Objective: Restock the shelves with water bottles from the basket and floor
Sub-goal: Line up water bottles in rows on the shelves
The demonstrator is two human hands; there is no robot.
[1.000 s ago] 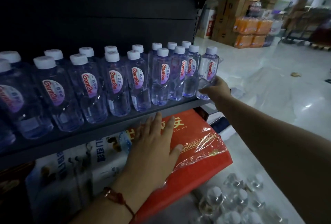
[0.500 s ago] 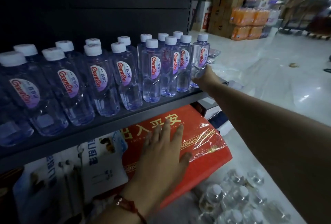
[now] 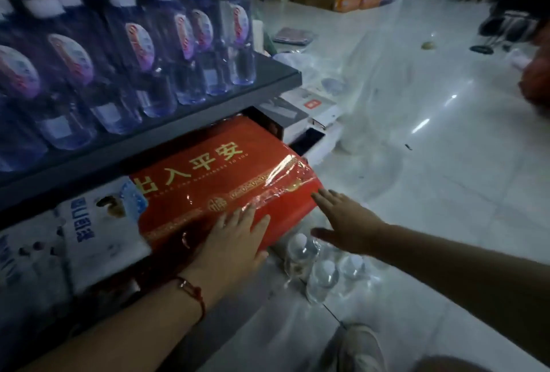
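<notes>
I see my left hand [image 3: 235, 240] lying flat, fingers spread, on the red plastic-wrapped pack with gold characters [image 3: 226, 190] in the lower middle of the frame; a red cord bracelet [image 3: 193, 294] circles that wrist. My right hand [image 3: 348, 223] hovers open, fingers apart and gripping nothing, just above the clear white-capped water bottles on the floor [image 3: 321, 267], which stand in crinkled plastic wrap beside the red pack. At upper left, a row of clear water bottles with white caps and pink-purple labels [image 3: 190, 44] stands on the dark metal shelf [image 3: 208, 115], filling it to its right end. The pale glossy tiled floor [image 3: 446, 163] spreads to the right.
</notes>
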